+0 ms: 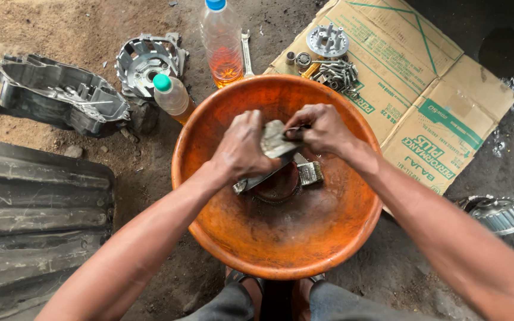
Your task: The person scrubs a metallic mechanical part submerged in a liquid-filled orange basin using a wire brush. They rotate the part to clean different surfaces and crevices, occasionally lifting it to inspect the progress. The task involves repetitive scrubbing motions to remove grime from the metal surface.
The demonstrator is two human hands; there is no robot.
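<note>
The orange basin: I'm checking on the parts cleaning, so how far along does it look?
Looks done: small metal parts lie laid out on the flattened cardboard. In hand: the left hand and right hand grip a grey part over the orange basin, a brush below. Seemingly left: the engine casing and round housing sit on the dirt.

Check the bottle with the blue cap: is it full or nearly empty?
Partly full: orange liquid fills only the lower part of the bottle with the blue cap; the upper part is clear.

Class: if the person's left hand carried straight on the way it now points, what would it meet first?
The left hand points toward the right hand across the grey metal part both grip; likely it would meet that hand first.
</note>
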